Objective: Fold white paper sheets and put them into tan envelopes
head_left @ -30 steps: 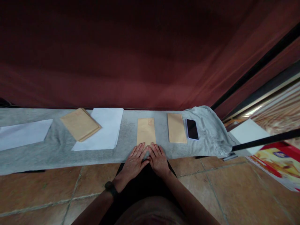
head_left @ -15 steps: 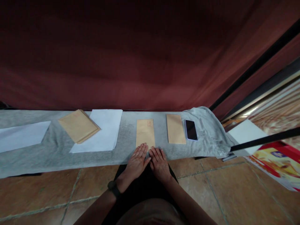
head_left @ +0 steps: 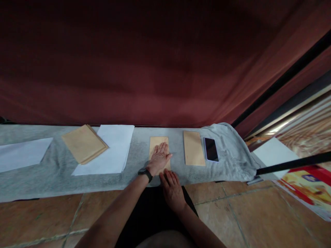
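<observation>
A brown paper envelope (head_left: pixel 154 141) lies flat on the grey cloth in front of me. My left hand (head_left: pixel 159 159) rests palm down across its middle, fingers stretched out and thumb pointing right, covering much of it. At the envelope's near edge, my right hand (head_left: pixel 172 189) lies with its fingers extended, the tips touching the bottom right corner. A second brown envelope (head_left: pixel 193 148) lies to the right, apart from both hands. On the left, a stack of brown envelopes (head_left: pixel 84 144) partly covers white paper sheets (head_left: pixel 113 151).
A phone (head_left: pixel 211 150) lies beside the right envelope. Another white sheet (head_left: pixel 23 154) is at the far left. Grey cloth (head_left: pixel 139 151) covers the narrow table, with a dark red curtain (head_left: pixel 165 86) behind it. Black poles (head_left: pixel 294 164) and a red-yellow box (head_left: pixel 310 186) are at the right.
My left hand has moved up from the envelope's near edge onto its middle. My right hand stays at the near edge. The view has tilted slightly upward.
</observation>
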`<state>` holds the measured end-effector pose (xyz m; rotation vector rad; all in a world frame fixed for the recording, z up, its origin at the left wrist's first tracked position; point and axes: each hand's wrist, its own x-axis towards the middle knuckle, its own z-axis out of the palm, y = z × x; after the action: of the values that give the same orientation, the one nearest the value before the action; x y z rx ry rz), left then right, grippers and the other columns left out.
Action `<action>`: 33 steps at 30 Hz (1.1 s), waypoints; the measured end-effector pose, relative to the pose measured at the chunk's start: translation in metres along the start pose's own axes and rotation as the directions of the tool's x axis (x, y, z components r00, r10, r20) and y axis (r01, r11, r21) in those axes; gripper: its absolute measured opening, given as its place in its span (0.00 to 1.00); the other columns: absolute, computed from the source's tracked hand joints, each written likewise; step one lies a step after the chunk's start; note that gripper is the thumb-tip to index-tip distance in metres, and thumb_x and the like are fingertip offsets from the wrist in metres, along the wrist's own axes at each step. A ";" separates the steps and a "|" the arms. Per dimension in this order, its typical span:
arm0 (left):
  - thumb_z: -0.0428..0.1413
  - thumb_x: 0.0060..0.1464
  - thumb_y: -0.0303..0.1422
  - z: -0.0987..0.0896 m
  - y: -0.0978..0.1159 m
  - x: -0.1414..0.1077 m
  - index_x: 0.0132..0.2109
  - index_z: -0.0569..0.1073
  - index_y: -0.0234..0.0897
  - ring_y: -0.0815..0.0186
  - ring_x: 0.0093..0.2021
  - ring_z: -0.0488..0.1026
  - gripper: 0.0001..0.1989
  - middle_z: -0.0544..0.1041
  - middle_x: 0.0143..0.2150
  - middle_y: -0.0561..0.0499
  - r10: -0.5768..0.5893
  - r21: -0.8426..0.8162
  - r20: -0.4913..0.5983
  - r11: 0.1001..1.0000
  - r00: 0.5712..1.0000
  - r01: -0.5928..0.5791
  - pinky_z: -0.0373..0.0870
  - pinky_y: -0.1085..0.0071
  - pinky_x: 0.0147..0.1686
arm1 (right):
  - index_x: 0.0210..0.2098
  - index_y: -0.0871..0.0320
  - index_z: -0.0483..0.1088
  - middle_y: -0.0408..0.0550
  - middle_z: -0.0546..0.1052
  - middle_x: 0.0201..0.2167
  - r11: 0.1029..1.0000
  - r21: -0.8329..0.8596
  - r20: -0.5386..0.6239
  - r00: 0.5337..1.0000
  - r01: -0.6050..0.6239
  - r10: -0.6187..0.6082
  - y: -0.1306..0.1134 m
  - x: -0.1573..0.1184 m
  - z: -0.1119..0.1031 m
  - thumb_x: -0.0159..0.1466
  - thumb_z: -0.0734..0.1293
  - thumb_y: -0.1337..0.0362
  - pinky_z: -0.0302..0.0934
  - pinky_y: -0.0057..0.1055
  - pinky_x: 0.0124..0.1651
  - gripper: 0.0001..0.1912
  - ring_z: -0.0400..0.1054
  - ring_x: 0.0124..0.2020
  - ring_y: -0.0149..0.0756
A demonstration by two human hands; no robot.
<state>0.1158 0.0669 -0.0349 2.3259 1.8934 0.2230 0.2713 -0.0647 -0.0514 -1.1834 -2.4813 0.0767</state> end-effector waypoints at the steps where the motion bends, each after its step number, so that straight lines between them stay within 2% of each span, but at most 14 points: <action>1: 0.37 0.69 0.47 -0.001 0.000 0.007 0.73 0.55 0.26 0.52 0.76 0.48 0.35 0.55 0.75 0.35 -0.008 0.000 0.005 1.000 1.000 0.008 0.45 0.49 0.72 | 0.72 0.56 0.54 0.55 0.64 0.69 1.000 0.004 0.003 1.000 -0.007 0.007 0.000 0.001 -0.001 0.64 0.62 0.73 0.53 0.49 0.71 0.38 0.56 0.69 0.46; 5: 0.37 0.70 0.46 0.000 -0.002 0.021 0.73 0.55 0.31 0.53 0.76 0.48 0.33 0.56 0.75 0.38 -0.024 -0.018 -0.014 1.000 1.000 0.024 0.44 0.47 0.72 | 0.72 0.57 0.54 0.56 0.65 0.68 0.999 0.032 0.021 0.999 -0.031 0.030 -0.003 0.005 -0.002 0.64 0.63 0.72 0.54 0.49 0.70 0.38 0.58 0.68 0.47; 9: 0.36 0.70 0.48 0.003 -0.009 0.012 0.73 0.56 0.37 0.54 0.76 0.47 0.33 0.57 0.75 0.43 0.035 -0.034 -0.007 0.999 0.999 -0.035 0.44 0.48 0.72 | 0.71 0.56 0.58 0.56 0.68 0.65 0.997 0.051 0.000 0.998 -0.055 0.055 -0.005 0.009 -0.006 0.67 0.63 0.69 0.56 0.48 0.70 0.33 0.60 0.66 0.46; 13: 0.35 0.70 0.48 0.003 -0.014 -0.015 0.74 0.54 0.40 0.57 0.76 0.47 0.32 0.57 0.75 0.45 0.127 -0.052 0.007 0.991 0.992 -0.126 0.44 0.49 0.73 | 0.68 0.55 0.63 0.54 0.71 0.62 0.994 0.076 -0.034 0.996 -0.075 0.077 -0.006 0.012 -0.008 0.70 0.61 0.67 0.58 0.46 0.69 0.27 0.63 0.63 0.44; 18: 0.36 0.71 0.47 -0.003 -0.014 -0.064 0.74 0.52 0.39 0.61 0.75 0.49 0.31 0.55 0.76 0.45 0.201 -0.066 0.043 0.978 0.979 -0.198 0.47 0.54 0.72 | 0.63 0.56 0.68 0.55 0.72 0.59 0.992 0.070 -0.084 0.990 -0.103 0.109 -0.006 0.010 0.000 0.71 0.61 0.65 0.60 0.48 0.67 0.21 0.66 0.60 0.45; 22: 0.38 0.72 0.45 -0.006 -0.014 -0.110 0.75 0.47 0.40 0.64 0.75 0.52 0.31 0.56 0.75 0.46 0.287 -0.038 -0.043 0.957 0.957 -0.289 0.48 0.58 0.73 | 0.65 0.56 0.66 0.55 0.71 0.61 0.993 0.082 -0.092 0.992 -0.082 0.090 -0.006 0.011 0.001 0.71 0.62 0.66 0.60 0.48 0.66 0.23 0.64 0.62 0.45; 25: 0.43 0.70 0.48 -0.005 -0.016 -0.139 0.76 0.43 0.38 0.61 0.75 0.52 0.36 0.55 0.75 0.44 0.329 0.016 -0.098 0.944 0.939 -0.329 0.49 0.57 0.72 | 0.68 0.56 0.62 0.55 0.70 0.63 0.992 0.105 -0.068 0.995 -0.067 0.074 -0.006 0.012 -0.002 0.69 0.63 0.66 0.58 0.47 0.67 0.28 0.63 0.63 0.45; 28: 0.45 0.68 0.50 -0.003 -0.016 -0.155 0.76 0.43 0.36 0.58 0.75 0.52 0.39 0.54 0.76 0.41 0.331 0.071 -0.126 0.943 0.935 -0.324 0.50 0.56 0.72 | 0.68 0.55 0.62 0.54 0.70 0.63 0.994 0.089 -0.060 0.995 -0.071 0.077 -0.005 0.012 -0.003 0.69 0.63 0.67 0.57 0.46 0.68 0.28 0.63 0.64 0.44; 33: 0.45 0.68 0.50 -0.005 -0.017 -0.159 0.76 0.46 0.37 0.57 0.74 0.55 0.38 0.55 0.75 0.40 0.313 0.075 -0.113 0.949 0.943 -0.306 0.52 0.56 0.72 | 0.67 0.56 0.63 0.53 0.72 0.63 0.998 0.029 -0.051 0.997 -0.058 0.059 -0.001 0.009 -0.002 0.70 0.63 0.67 0.55 0.43 0.69 0.26 0.63 0.64 0.40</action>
<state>0.0668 -0.0855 -0.0384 2.7004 1.5902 0.3576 0.2661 -0.0587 -0.0468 -1.2311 -2.3940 0.0949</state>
